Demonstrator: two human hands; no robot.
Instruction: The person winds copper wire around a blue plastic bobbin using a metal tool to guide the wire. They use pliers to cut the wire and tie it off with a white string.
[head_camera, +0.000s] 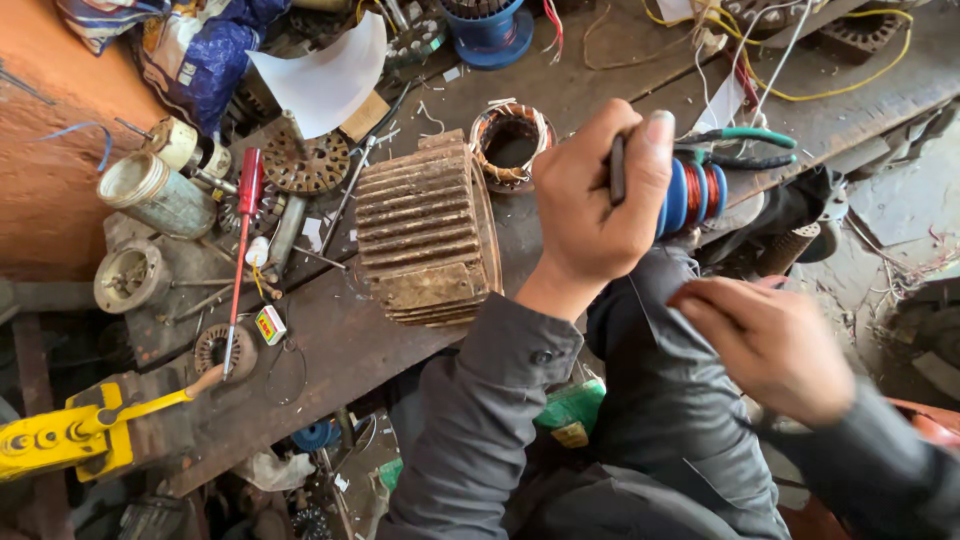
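1. Spool (692, 196), blue with copper wire, sat at the bench (340, 340) edge beside the pliers (745, 140).
2. Your left hand (600, 205) was clenched round a dark tool (617, 168), touching the spool.
3. Your right hand (765, 340) hung below it, fingers pinched; on what, can't tell.
4. Ribbed motor housing (428, 230) lay left of your left hand.

A bare strip of the dark wooden counter (340, 340) lies open between the rusty ribbed metal block (428, 232) and the red-handled screwdriver (243, 235).
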